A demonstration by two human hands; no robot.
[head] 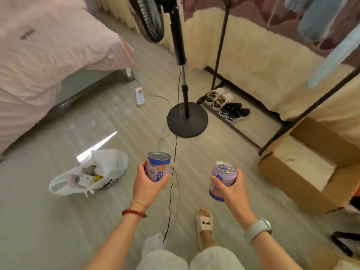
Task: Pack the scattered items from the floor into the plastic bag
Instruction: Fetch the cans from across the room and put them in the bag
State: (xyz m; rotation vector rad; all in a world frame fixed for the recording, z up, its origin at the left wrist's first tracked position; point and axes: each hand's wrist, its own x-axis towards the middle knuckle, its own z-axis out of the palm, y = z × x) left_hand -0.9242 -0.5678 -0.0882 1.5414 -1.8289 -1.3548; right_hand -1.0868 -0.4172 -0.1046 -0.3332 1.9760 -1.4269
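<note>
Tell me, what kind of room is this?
Probably a bedroom: a bed with pink bedding, clothes hanging on a rack, and shoes lined up beneath it.

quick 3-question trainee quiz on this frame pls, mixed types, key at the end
1. True or false: the left hand and the right hand each hold a can.
2. Where does the plastic bag lie relative to the fan base?
A. nearer the person and to their left
B. inside the cardboard box
C. on the bed
3. Fill in: the can in the right hand shows a pull-____ on its top.

Key
1. True: the can in the left hand and the other are both gripped round their sides.
2. A
3. tab
</note>
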